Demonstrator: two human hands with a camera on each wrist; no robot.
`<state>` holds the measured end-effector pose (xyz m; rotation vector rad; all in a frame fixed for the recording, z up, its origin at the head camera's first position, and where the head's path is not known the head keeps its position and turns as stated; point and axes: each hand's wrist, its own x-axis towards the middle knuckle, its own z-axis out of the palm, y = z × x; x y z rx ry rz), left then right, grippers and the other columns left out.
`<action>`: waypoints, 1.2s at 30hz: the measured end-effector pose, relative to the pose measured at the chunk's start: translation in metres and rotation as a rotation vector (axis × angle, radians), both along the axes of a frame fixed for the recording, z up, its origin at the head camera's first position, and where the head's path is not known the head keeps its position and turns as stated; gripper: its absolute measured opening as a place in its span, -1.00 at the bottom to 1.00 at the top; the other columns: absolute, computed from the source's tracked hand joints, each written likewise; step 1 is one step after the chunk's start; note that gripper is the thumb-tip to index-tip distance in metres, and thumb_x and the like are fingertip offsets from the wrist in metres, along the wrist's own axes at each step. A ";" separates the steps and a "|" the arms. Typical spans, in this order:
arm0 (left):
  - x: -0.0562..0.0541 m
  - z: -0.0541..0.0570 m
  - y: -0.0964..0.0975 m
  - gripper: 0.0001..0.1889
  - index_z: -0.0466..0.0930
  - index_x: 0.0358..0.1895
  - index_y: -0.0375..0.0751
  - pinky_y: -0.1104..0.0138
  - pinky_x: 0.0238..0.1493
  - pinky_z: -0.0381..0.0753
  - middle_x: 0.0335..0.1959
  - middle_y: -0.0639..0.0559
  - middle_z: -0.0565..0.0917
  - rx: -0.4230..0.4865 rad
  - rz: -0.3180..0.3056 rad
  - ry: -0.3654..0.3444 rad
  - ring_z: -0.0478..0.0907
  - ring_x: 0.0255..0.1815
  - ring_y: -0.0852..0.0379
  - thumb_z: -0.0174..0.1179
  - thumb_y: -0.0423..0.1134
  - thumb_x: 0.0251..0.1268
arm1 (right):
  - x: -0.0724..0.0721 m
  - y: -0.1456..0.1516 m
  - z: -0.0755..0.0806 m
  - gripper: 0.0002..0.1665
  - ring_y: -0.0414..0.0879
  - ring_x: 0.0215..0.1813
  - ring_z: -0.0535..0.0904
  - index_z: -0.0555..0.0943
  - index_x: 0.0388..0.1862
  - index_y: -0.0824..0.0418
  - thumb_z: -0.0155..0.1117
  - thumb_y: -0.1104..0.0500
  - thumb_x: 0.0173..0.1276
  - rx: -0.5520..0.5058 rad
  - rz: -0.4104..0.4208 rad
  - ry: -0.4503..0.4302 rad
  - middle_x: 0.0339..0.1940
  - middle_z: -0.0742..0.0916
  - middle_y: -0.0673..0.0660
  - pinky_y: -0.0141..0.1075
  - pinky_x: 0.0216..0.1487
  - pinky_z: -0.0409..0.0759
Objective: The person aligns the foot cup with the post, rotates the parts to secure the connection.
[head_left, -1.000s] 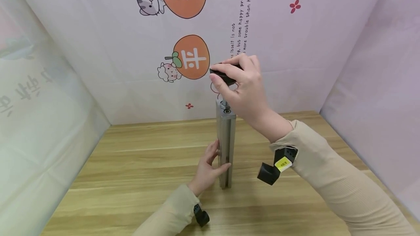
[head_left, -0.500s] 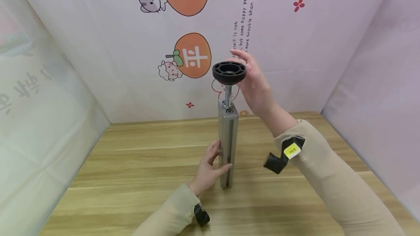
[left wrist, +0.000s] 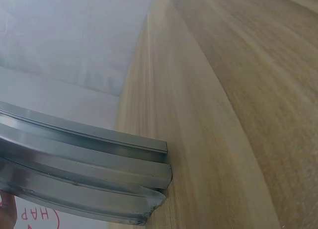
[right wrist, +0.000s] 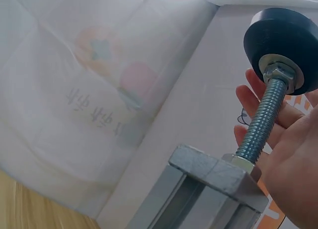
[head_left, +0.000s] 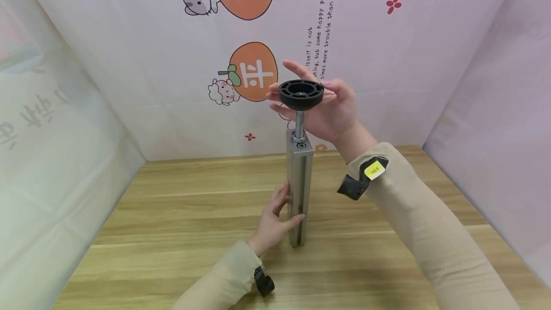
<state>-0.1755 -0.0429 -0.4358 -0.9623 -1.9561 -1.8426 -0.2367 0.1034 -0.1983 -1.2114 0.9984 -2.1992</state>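
Note:
An aluminium profile (head_left: 300, 190) stands upright on the wooden table (head_left: 185, 204). From its top end rises a threaded rod (right wrist: 268, 114) with a nut (right wrist: 243, 163) at its base, carrying a round black levelling foot (head_left: 301, 102) with its ribbed underside upward. My left hand (head_left: 273, 224) grips the lower part of the profile, thumb across the front and fingers at the left side. My right hand (head_left: 333, 114) is loosely spread behind and to the right of the foot, thumb at its rim. In the left wrist view the profile's lower end (left wrist: 144, 182) meets the tabletop.
A printed cloth (head_left: 366, 61) hangs behind the table. Plain cloth walls stand at the left (head_left: 77, 123) and right (head_left: 490, 109). Black cameras are strapped on both wrists.
My right hand has let go of the black foot, swung back to the right, then come round behind it with fingers spread. My left hand keeps its place on the profile.

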 end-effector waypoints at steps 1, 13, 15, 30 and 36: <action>0.000 0.000 0.000 0.02 0.02 0.42 0.45 0.34 0.31 0.30 0.24 -0.25 0.30 0.001 0.001 0.002 0.30 0.14 0.36 0.27 -0.58 0.05 | 0.001 0.000 0.000 -0.23 0.08 0.20 0.39 0.31 0.28 -0.01 0.21 -0.02 0.00 -0.008 0.016 -0.009 0.07 0.50 0.23 -0.11 0.33 0.24; -0.004 -0.001 0.000 0.02 0.00 0.42 0.47 0.32 0.31 0.31 0.24 -0.22 0.30 0.014 -0.018 0.021 0.31 0.14 0.33 0.27 -0.57 0.06 | 0.011 -0.009 0.010 -0.33 0.02 0.08 0.43 0.50 0.07 0.11 0.16 0.22 -0.19 -0.155 0.023 -0.123 -0.03 0.54 0.17 -0.18 0.25 0.42; -0.004 -0.002 -0.001 0.01 0.00 0.44 0.43 0.30 0.31 0.31 0.24 -0.23 0.30 0.014 -0.019 0.022 0.32 0.14 0.33 0.26 -0.58 0.07 | 0.013 -0.009 0.011 -0.35 0.00 0.06 0.45 0.54 0.02 0.11 0.17 0.22 -0.23 -0.160 -0.014 -0.144 -0.06 0.55 0.14 -0.23 0.20 0.45; -0.002 -0.002 0.000 0.01 0.03 0.43 0.43 0.27 0.31 0.33 0.29 0.11 0.27 0.025 -0.017 0.029 0.30 0.16 0.36 0.27 -0.58 0.05 | 0.010 -0.008 0.001 -0.58 -0.03 0.03 0.39 0.64 -0.10 0.11 0.04 0.18 0.02 -0.175 -0.066 0.101 -0.07 0.60 0.12 -0.33 -0.11 0.41; -0.003 -0.003 0.000 0.00 0.03 0.45 0.35 0.35 0.28 0.34 0.28 0.08 0.28 0.028 -0.021 0.046 0.31 0.15 0.33 0.28 -0.57 0.06 | 0.010 -0.004 -0.002 -0.67 -0.05 -0.02 0.40 0.65 -0.13 0.07 0.11 0.13 0.11 -0.106 -0.273 0.234 -0.04 0.58 0.08 -0.32 -0.15 0.45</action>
